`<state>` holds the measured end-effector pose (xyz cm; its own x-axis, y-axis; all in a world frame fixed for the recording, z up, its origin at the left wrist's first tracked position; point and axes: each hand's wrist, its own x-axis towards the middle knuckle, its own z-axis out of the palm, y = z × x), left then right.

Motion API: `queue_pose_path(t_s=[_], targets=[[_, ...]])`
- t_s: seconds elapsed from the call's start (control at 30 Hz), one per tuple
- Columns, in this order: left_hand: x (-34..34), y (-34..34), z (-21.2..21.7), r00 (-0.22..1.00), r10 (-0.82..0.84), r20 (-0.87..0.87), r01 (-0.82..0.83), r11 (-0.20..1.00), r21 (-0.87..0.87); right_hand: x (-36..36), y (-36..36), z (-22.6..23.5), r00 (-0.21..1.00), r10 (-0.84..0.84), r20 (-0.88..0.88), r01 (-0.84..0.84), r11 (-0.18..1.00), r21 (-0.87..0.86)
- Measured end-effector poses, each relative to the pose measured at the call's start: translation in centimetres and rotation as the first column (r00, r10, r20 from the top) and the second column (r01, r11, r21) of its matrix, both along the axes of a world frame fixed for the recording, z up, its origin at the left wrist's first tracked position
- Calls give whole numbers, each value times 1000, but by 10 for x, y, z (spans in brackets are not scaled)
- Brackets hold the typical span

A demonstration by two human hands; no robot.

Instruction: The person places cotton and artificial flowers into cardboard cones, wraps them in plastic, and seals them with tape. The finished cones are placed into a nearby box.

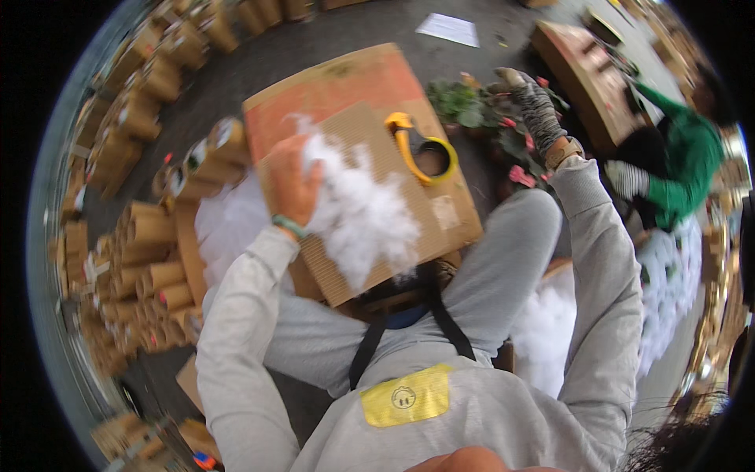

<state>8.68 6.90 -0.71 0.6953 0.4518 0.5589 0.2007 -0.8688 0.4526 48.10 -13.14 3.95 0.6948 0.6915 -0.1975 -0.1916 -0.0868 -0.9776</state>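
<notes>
My left hand, bare with a green band at the wrist, rests on the left edge of a fluffy heap of white fibre stuffing. Its fingers stretch away from me and the thumb stands apart. The stuffing lies on a ribbed cardboard sheet on top of a cardboard box. To its right sits a yellow tape dispenser. My right hand, in a grey knitted glove, reaches out over potted plants with green leaves and pink flowers. Whether its fingers grip a plant cannot be made out.
More white stuffing fills a carton at my left, and another pile is by my right leg. Cardboard tubes crowd the left. A co-worker in green sits at the right near a long box. White paper lies on the floor.
</notes>
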Motion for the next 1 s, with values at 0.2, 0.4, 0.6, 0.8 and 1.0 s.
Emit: queue_pose_path(t_s=[0.2,0.4,0.6,0.8,1.0], targets=[[52,26,-68,953,279,-118,-261,954,149,-14,-200,-157,614,721,321,240,217,-946],[31,60,-129,781,348,-518,-118,897,426,-108,-234,-343,995,-28,100,104,258,-961],[29,46,-99,765,263,-588,-112,953,281,-68,-199,-390,947,-318,51,73,58,-996],[45,17,-73,820,197,-537,-130,979,160,-58,-236,-376,914,-294,281,333,145,-932],[50,10,-65,794,212,-570,-130,975,181,-49,-253,-379,767,-155,623,637,301,-710]])
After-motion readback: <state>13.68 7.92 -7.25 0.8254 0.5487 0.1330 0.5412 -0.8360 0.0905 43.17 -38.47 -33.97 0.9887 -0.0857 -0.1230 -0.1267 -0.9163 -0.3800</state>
